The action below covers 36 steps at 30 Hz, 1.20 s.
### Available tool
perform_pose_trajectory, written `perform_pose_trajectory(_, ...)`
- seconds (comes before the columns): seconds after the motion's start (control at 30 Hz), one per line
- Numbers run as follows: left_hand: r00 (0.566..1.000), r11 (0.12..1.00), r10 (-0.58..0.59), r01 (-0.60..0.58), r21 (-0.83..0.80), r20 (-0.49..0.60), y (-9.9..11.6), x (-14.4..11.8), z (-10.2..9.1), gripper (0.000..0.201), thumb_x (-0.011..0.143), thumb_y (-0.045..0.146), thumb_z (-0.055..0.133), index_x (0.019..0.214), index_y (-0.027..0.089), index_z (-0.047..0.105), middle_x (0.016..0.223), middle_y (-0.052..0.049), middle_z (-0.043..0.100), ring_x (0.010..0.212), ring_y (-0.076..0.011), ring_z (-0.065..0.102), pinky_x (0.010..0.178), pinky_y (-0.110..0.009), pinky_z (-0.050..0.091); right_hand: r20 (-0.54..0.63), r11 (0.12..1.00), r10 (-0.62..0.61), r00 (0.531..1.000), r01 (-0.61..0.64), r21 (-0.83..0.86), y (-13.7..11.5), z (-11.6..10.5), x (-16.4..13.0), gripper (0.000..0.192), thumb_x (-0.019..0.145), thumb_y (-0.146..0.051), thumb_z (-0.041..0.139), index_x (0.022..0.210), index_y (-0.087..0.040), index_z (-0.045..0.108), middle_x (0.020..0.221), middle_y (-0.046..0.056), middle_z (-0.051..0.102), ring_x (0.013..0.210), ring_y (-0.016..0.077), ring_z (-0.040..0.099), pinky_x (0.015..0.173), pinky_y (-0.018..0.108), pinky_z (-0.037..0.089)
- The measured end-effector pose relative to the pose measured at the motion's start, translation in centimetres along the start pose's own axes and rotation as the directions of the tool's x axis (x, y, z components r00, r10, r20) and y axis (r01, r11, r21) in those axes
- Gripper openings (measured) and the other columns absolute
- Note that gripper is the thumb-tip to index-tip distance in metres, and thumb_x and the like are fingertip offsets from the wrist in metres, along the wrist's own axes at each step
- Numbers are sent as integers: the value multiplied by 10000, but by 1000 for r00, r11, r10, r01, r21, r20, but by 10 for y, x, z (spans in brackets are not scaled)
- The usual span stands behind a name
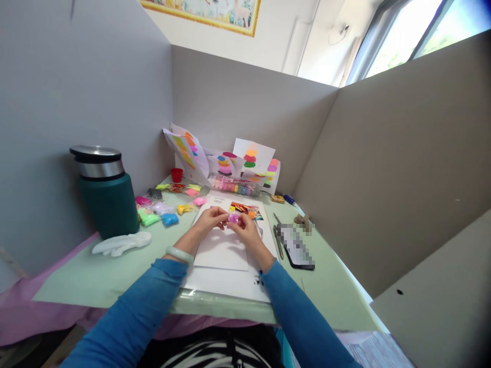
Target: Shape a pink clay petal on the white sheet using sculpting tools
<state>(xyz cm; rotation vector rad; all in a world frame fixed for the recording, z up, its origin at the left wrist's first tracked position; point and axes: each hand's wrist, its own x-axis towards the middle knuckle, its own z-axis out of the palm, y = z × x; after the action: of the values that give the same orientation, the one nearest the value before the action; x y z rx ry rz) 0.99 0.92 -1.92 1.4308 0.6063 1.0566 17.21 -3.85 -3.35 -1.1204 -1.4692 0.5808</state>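
Observation:
Between my two hands, over the white papers in the middle of the table, is a small pink-purple clay packet (233, 218) with a shiny clear wrapper. My left hand (213, 220) pinches its left edge with fingers closed. From the other side, my right hand (247, 230) grips it between thumb and fingers. Beneath both hands lies a blank white sheet (220, 255). Just beyond them is a printed colourful picture (245, 208), with a small orange lump (252, 214) near my right hand.
Several bagged clay pieces, including a blue one (170, 220), lie left, near a green flask (107, 199) and white glove (121, 244). A phone (295, 246) and metal tool (278, 242) lie right. Paint-swatched papers (253, 153) and a marker pack (233, 186) stand behind. Grey partitions (249, 92) surround the table.

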Motion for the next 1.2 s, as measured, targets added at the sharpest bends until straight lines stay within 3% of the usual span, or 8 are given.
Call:
perform_pose_trajectory(0.13, 1000, 999, 27, -28, 22, 11, -1, 1, -1, 264, 665, 365, 739, 685, 142, 598, 588, 12, 574, 521, -92, 510, 530, -229, 394, 95, 974, -78, 992, 96, -205, -4, 6, -4, 220, 712, -402, 694, 686, -207, 595, 709, -11, 478, 661, 133, 423, 600, 254, 320)
perform_pose_trajectory(0.33, 984, 985, 122, -105, 134, -128, -1, 7, -8, 219, 639, 275, 732, 599, 154, 555, 548, 30, 540, 473, -71, 438, 488, -217, 333, 107, 947, 0, 994, 35, -321, -4, 7, -2, 224, 723, -330, 659, 618, -196, 512, 657, -23, 441, 606, 125, 413, 580, 260, 289)
perform_pose_trajectory(0.43, 983, 986, 119, -99, 138, -143, 1, 7, -10, 227, 633, 283, 727, 589, 157, 543, 536, 36, 526, 472, -73, 442, 486, -217, 339, 103, 948, -6, 995, 38, -315, -1, 6, -2, 260, 719, -369, 666, 609, -195, 507, 645, -28, 443, 593, 119, 400, 564, 254, 276)
perform_pose_trajectory(0.6, 994, 984, 100, -94, 155, -35, 6, 3, -6, 264, 645, 358, 722, 630, 148, 561, 560, 39, 528, 496, -77, 462, 502, -217, 366, -16, 966, -109, 994, 102, -238, 1, -3, -1, 307, 770, -481, 609, 670, -192, 592, 652, -19, 485, 632, 135, 443, 596, 254, 330)
perform_pose_trajectory(0.7, 994, 979, 110, -109, 171, 1, 7, 1, -3, 279, 648, 378, 722, 650, 143, 570, 583, 38, 528, 513, -75, 462, 507, -215, 368, -73, 982, -133, 988, 122, -142, 0, -7, 2, 292, 824, -437, 550, 720, -182, 646, 687, 6, 545, 674, 151, 503, 645, 269, 380)
perform_pose_trajectory(0.8, 992, 974, 127, -127, 189, 12, 8, 0, -2, 283, 651, 383, 721, 654, 143, 569, 589, 37, 526, 530, -79, 466, 520, -216, 376, -90, 980, -179, 980, 169, -105, -2, -7, 4, 257, 804, -374, 579, 643, -180, 627, 659, 11, 548, 657, 155, 511, 643, 274, 393)
perform_pose_trajectory(1.07, 991, 975, 133, -133, 177, 8, 6, 0, 0, 294, 681, 406, 702, 699, 144, 569, 624, 32, 535, 547, -80, 483, 534, -215, 399, -147, 966, -238, 960, 219, -135, -3, -4, 2, 249, 803, -325, 577, 598, -185, 554, 623, -9, 498, 605, 136, 473, 606, 262, 381)
perform_pose_trajectory(1.2, 992, 955, 116, -124, 270, 46, 2, 1, 2, 320, 672, 433, 706, 731, 131, 617, 664, 0, 584, 601, -107, 516, 563, -230, 413, -139, 958, -259, 956, 236, -164, -1, 0, 1, 245, 812, -322, 577, 611, -184, 555, 619, -19, 470, 594, 126, 457, 586, 253, 365)
